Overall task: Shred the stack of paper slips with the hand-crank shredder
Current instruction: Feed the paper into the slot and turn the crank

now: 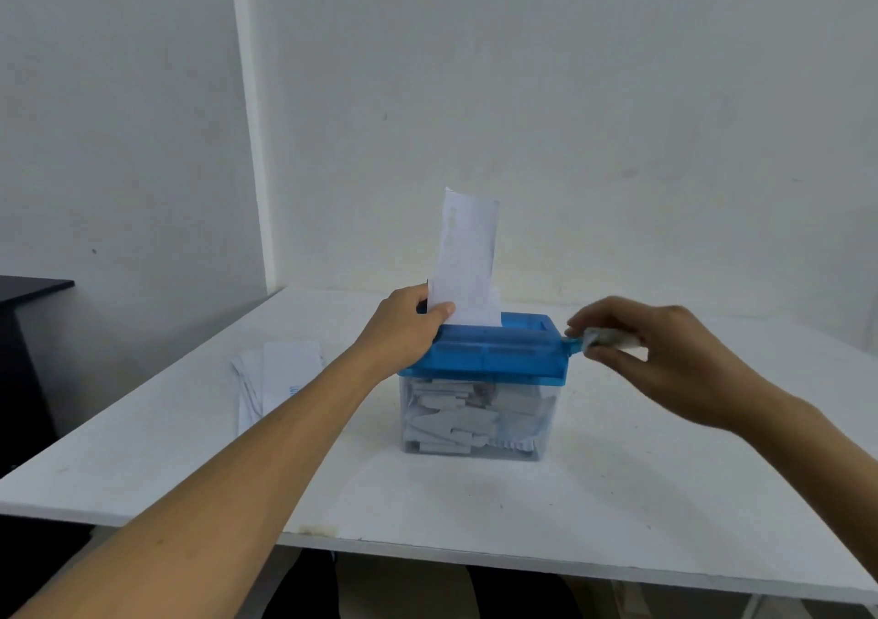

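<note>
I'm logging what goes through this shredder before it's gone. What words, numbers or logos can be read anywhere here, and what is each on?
Nothing can be read.
slip in the slot: faint grey print, too blurred to read.
Top slip of the stack: a small blue mark near its front edge, too small to read.
shredder lid: no label or brand visible.

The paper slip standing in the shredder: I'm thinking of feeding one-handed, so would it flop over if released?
Probably not at once: the paper slip stands nearly straight above the blue lid, so it seems fairly stiff. It looks thin and light, so a nudge could tilt it. The left hand pinches its lower edge, which may steady it.
</note>
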A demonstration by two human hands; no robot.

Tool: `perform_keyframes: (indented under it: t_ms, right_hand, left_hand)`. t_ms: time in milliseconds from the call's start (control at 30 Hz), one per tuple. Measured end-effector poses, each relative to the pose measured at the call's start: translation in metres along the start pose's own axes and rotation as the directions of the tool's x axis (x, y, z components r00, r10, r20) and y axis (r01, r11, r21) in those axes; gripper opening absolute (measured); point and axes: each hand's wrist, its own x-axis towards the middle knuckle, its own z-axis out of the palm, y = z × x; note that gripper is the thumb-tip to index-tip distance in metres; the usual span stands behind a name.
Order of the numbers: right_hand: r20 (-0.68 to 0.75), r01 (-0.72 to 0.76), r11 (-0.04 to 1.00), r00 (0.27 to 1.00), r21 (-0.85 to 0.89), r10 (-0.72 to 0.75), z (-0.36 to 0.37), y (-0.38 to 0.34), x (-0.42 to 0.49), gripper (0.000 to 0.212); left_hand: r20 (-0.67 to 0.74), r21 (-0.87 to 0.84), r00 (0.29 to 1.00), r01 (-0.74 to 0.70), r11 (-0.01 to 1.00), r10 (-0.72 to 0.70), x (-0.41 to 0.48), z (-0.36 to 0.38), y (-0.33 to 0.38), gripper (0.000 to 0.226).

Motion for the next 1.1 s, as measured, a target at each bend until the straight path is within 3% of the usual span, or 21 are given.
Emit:
perform_keyframes:
  t_ms: [167,300,500,600,667,767,867,933,1100]
  right_hand:
    - [0.023,-0.092,0.977,0.996,0.191,0.089,-0.005,0.006,0.017,0.013]
    - [0.042,-0.165,0.885,0.986,0.435,0.163,-0.007,0.019,0.043,0.009]
    - [0.013,-0.255,0.778,0.953,0.574,0.302,0.016,0.027,0.062,0.015]
    - [0.098,-0.387,0.755,0.912,0.529,0.399,0.031,0.034,0.065,0.020]
    - [0.184,-0.487,0.738,0.870,0.468,0.458,0.050,0.043,0.061,0.027]
    - [0.229,-0.555,0.655,0.824,0.512,0.519,0.073,0.050,0.055,0.039]
    - [0.206,-0.572,0.629,0.804,0.527,0.558,0.075,0.047,0.055,0.030]
    - [0.234,-0.606,0.605,0.779,0.516,0.581,0.074,0.044,0.052,0.023]
    - [0.348,-0.667,0.503,0.730,0.549,0.588,0.094,0.034,0.012,0.028]
  left_hand:
    - [0.011,-0.026,1.000,-0.009,1.000,0.009,0.003,-0.004,-0.001,0.032]
    - [0.023,-0.024,0.999,-0.027,0.999,0.027,0.001,-0.003,0.001,0.027]
    - [0.000,-0.080,1.000,-0.020,0.997,0.020,0.002,-0.004,-0.003,0.016]
    - [0.030,-0.098,0.999,-0.023,0.995,0.026,-0.001,-0.003,-0.001,0.011]
    - [0.019,-0.109,0.999,-0.024,0.994,0.026,-0.004,-0.001,-0.003,0.017]
    - [0.035,-0.131,0.999,-0.030,0.991,0.035,-0.007,0.002,-0.005,0.025]
    - [0.108,-0.126,0.992,-0.058,0.990,0.072,-0.011,-0.001,-0.005,0.069]
    - [0.149,-0.079,0.986,-0.068,0.995,0.079,-0.014,-0.002,-0.005,0.085]
    - [0.119,-0.077,0.989,-0.074,0.994,0.083,-0.016,0.001,-0.005,0.086]
